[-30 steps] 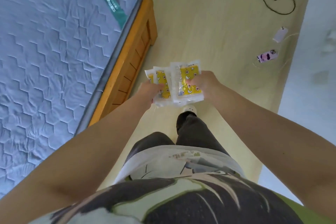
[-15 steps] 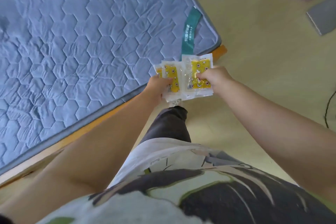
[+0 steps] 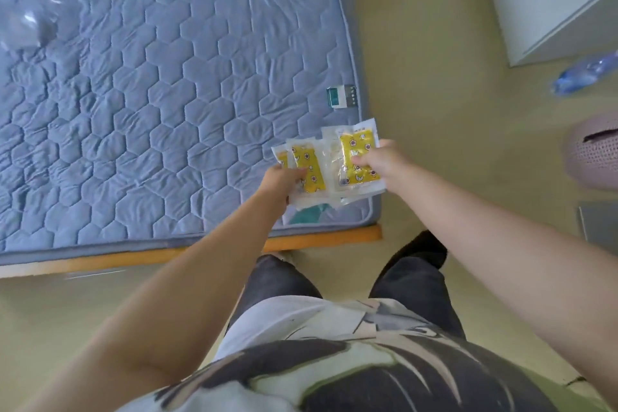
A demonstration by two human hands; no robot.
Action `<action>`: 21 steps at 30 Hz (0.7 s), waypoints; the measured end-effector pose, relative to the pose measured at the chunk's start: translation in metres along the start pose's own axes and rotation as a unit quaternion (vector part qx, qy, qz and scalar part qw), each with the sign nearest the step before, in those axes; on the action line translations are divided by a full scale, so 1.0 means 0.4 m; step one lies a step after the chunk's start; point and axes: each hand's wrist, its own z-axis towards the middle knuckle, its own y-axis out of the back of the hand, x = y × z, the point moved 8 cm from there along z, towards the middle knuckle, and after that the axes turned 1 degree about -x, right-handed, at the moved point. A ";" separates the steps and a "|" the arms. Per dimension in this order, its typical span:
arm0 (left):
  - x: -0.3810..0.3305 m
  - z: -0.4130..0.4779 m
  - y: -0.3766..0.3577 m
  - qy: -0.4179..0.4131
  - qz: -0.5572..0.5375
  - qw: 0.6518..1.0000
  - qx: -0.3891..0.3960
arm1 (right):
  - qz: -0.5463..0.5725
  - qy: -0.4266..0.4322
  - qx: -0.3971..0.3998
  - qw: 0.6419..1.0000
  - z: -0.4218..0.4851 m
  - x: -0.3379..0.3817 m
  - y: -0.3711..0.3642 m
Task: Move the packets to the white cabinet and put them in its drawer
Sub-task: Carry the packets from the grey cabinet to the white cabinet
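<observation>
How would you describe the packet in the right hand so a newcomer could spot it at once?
Find the blue quilted mattress, then its near right corner, where two hands hold a fan of clear packets with yellow starred inserts. The rightmost packet, pinched by the right hand, is the one. It lies on top and reaches highest; the others sit lower, by the left hand.

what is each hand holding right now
Left hand: closed, gripping the left packets.
Right hand: closed, pinching the right packet.
</observation>
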 end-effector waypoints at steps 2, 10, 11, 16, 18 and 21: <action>-0.024 -0.003 -0.125 0.008 -0.039 0.999 -0.015 | -0.026 0.010 0.019 0.999 0.075 0.035 0.117; -0.169 -0.040 -0.655 0.014 -0.145 0.989 0.012 | -0.111 0.040 0.041 0.992 0.259 0.146 0.584; -0.202 -0.039 -0.706 0.006 -0.151 0.988 0.015 | -0.109 0.038 0.042 0.992 0.286 0.158 0.635; -0.365 -0.004 -0.862 -0.016 -0.174 0.985 0.014 | -0.079 0.021 0.038 0.996 0.417 0.259 0.805; -0.437 0.021 -0.900 -0.022 -0.184 0.983 0.013 | -0.066 0.023 0.042 0.997 0.469 0.326 0.844; -0.570 0.077 -0.955 -0.032 -0.171 0.985 0.016 | -0.050 0.034 0.047 0.997 0.558 0.457 0.891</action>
